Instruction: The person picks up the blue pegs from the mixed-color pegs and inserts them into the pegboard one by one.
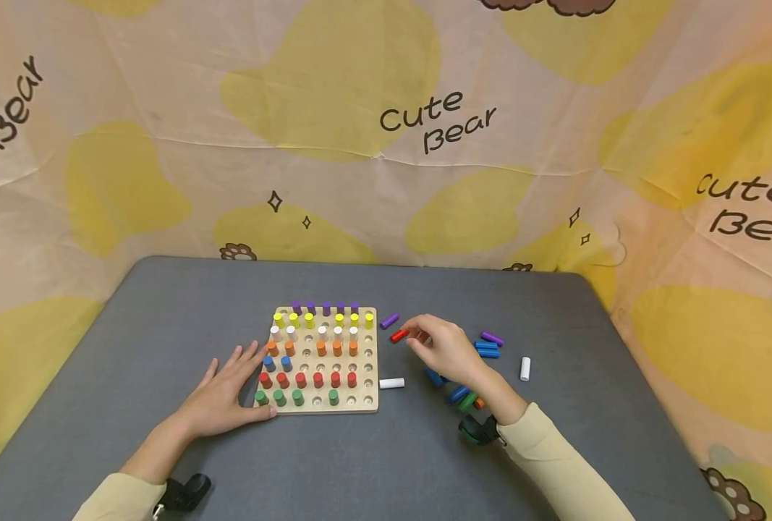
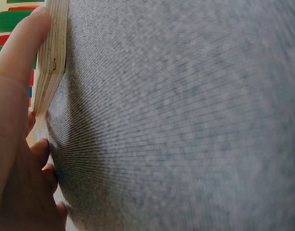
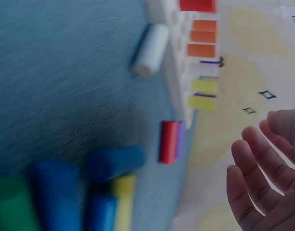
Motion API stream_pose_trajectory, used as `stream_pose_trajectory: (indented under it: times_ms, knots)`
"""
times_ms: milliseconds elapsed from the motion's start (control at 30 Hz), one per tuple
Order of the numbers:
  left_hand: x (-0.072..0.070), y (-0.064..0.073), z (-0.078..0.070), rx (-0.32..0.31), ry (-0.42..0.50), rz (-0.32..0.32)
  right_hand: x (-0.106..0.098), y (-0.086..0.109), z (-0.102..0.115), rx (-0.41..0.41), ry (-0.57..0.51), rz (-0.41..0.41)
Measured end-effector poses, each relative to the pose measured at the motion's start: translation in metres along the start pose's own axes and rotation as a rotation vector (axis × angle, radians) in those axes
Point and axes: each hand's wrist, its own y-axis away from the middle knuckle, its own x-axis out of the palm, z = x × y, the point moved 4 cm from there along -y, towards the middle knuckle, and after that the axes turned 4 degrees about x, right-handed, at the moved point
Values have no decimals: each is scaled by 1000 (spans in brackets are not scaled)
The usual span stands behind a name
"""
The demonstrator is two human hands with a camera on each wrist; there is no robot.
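Observation:
A wooden pegboard (image 1: 360, 370) stands in the middle of the grey table, with rows of purple, yellow, white, orange, blue, red and green pegs in its holes. My left hand (image 1: 219, 405) rests spread along the board's left side, its thumb on the near corner; the left wrist view shows that thumb against the plywood edge. Right of the board, my right hand (image 1: 447, 347) reaches over a loose red peg (image 1: 399, 336). In the right wrist view its fingers are loosely bent and hold nothing, and the red peg lies on the table beside a purple peg (image 1: 389, 320).
A white peg (image 1: 392, 383) lies against the board's right edge. Blue, green and orange pegs cluster partly beneath my right forearm, including a green peg (image 1: 467, 402). Farther right are blue pegs (image 1: 487, 349), a purple peg (image 1: 492, 339) and another white peg (image 1: 525, 369). A printed cloth hangs behind the table.

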Motion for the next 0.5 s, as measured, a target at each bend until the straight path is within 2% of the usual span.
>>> stream_pose_trajectory:
  times_ms: [267, 500]
  knots:
    - [0, 0, -1, 0, -2, 0, 2, 19, -17, -2, 39, 44]
    - [0, 0, -2, 0, 1, -1, 1, 32, -28, 43, 49, 92]
